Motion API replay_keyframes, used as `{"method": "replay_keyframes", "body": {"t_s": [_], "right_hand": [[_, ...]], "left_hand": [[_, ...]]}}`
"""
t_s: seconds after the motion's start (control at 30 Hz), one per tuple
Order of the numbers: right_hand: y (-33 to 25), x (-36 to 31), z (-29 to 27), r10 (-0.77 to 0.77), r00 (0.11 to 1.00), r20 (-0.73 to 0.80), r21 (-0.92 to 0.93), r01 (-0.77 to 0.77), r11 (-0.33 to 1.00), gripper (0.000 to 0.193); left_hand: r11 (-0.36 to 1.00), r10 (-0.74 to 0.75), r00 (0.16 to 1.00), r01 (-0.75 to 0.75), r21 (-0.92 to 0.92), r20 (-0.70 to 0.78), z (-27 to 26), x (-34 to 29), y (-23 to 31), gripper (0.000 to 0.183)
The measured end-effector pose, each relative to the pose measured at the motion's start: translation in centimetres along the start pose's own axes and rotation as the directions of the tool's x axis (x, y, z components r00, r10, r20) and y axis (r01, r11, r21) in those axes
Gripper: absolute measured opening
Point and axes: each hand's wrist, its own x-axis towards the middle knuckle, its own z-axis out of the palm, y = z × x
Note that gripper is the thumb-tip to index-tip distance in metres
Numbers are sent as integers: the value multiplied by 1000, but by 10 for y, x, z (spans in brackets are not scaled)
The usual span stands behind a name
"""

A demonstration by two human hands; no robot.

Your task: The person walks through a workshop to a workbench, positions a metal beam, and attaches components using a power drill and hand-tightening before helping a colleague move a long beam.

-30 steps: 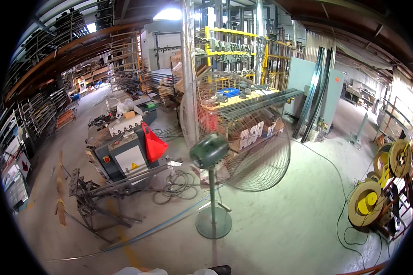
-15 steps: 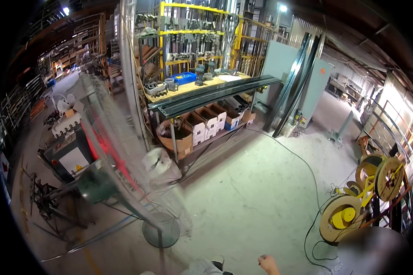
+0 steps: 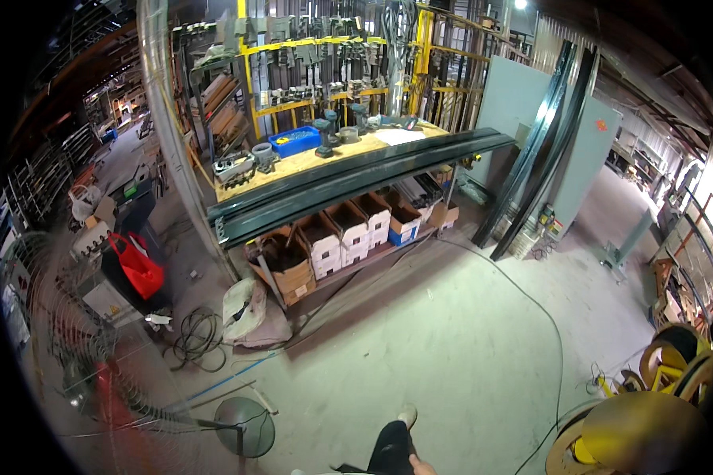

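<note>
At the lower edge, beside my dark trouser leg [image 3: 390, 447], part of my right hand [image 3: 422, 466] shows. I see nothing held in it, and most of its fingers are cut off by the frame. My left hand is out of view. One shoe [image 3: 407, 415] is forward on the pale floor. Ahead stands a workbench [image 3: 301, 170] with long dark metal profiles [image 3: 356, 184] lying along its front edge. On its top are a blue bin [image 3: 295, 141], cordless drills [image 3: 324, 138] and a white sheet [image 3: 400, 137].
Cardboard boxes [image 3: 322, 257] fill the shelf under the bench. A white sack [image 3: 245, 309] and coiled hose [image 3: 198, 340] lie at left, near a red bag [image 3: 137, 265] and a fan-like round stand [image 3: 245, 427]. A cable [image 3: 531, 294] crosses the floor. Tall profiles [image 3: 531, 150] lean at right.
My view has shifted so the bench appears nearer and larger. A leg and shoe have come into view at the bottom. My right hand now shows lower, beside the leg.
</note>
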Motion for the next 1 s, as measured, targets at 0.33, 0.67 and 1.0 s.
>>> {"method": "replay_keyframes", "body": {"t_s": [0.33, 0.67, 1.0], "right_hand": [[-252, 222, -100, 198, 916, 349, -728, 133, 672, 60], [-467, 440, -161, 47, 957, 287, -896, 250, 366, 70], [-767, 481, -107, -130, 978, 163, -862, 205, 464, 51]], "left_hand": [[848, -445, 895, 419, -324, -5, 21, 46, 125, 44], [691, -471, 876, 439, -574, 103, -21, 272, 354, 44], [290, -328, 916, 331, -898, 231, -119, 488, 505, 45]]}}
